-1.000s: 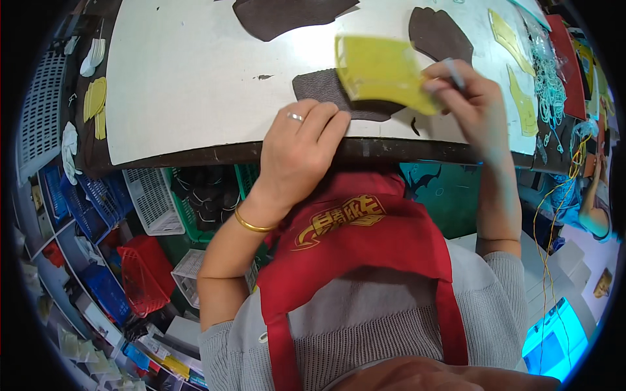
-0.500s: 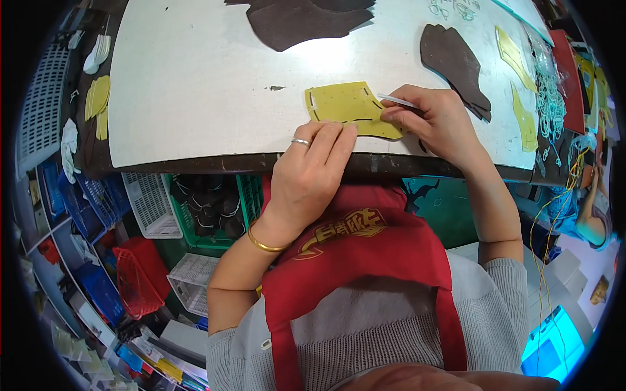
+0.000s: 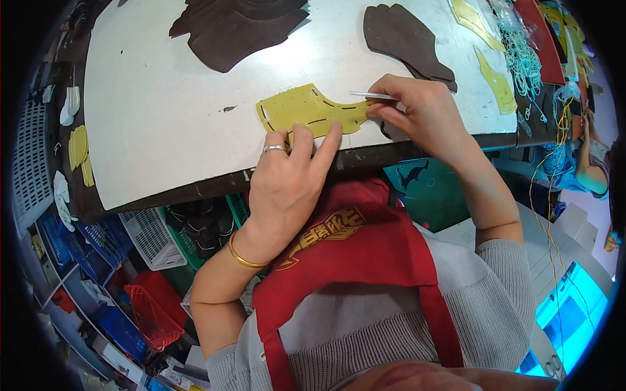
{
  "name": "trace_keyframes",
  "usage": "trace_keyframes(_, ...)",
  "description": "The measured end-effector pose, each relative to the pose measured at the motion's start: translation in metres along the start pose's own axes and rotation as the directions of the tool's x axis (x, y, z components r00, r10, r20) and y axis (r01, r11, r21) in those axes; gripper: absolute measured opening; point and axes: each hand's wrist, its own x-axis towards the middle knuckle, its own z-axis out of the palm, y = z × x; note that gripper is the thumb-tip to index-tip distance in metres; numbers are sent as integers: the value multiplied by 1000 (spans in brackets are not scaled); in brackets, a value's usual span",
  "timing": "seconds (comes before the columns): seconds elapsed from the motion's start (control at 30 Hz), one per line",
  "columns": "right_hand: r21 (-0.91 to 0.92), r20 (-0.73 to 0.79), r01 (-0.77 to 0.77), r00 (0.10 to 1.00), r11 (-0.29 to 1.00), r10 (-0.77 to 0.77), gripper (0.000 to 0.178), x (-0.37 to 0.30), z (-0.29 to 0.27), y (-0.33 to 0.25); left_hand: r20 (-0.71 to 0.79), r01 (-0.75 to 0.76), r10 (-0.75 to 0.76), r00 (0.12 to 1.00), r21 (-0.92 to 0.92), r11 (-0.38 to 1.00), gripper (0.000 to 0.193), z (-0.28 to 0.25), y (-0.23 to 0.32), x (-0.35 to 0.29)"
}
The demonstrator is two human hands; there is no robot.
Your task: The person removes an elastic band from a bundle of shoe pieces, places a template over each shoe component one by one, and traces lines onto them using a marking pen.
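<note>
A yellow pattern template [image 3: 293, 109] with dark slots along its edges lies flat near the table's front edge. My left hand [image 3: 290, 176] rests on its lower edge with the fingers spread, pressing it down. At the template's narrow right end is my right hand [image 3: 420, 114], closed in a pinch around a slim silver-white pen-like stick [image 3: 365, 95]. Its tip by the fingers is hidden. A bit of dark brown material [image 3: 386, 130] shows below my right fingers; most of it is covered.
Stacked dark brown cut pieces lie at the far left [image 3: 241, 32] and far right [image 3: 401, 39] of the white table [image 3: 156, 130]. More yellow templates [image 3: 495, 85] and tangled pale green cords [image 3: 518, 45] are at the right. Baskets [image 3: 153, 238] stand below the front edge.
The view has shifted, so the table things appear further left. My right hand has slid to the template's narrow end, uncovering more of it. My left fingers have spread apart.
</note>
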Motion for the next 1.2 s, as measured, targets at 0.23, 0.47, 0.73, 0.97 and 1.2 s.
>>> trace_keyframes(0.23,-11,-256,165,953,986,-162,22,26,-25,-9,5,23,-23,1000,28,999,41,10,29,4)
trace_keyframes(0.47,248,435,210,848,946,-302,22,76,12,-69,-67,50,-56,996,-86,995,43,17,37,-4)
trace_keyframes(0.73,-142,12,524,849,840,-528,24,113,44,-55,-31,113,-116,993,-86,990,42,19,42,2)
trace_keyframes(0.97,121,412,474,775,872,-478,29,83,27,-74,-86,113,-120,989,-80,990,39,23,44,-6)
trace_keyframes(1.2,-156,161,604,796,782,-583,15,102,45,-65,-60,88,-92,994,-64,994,41,22,43,-1)
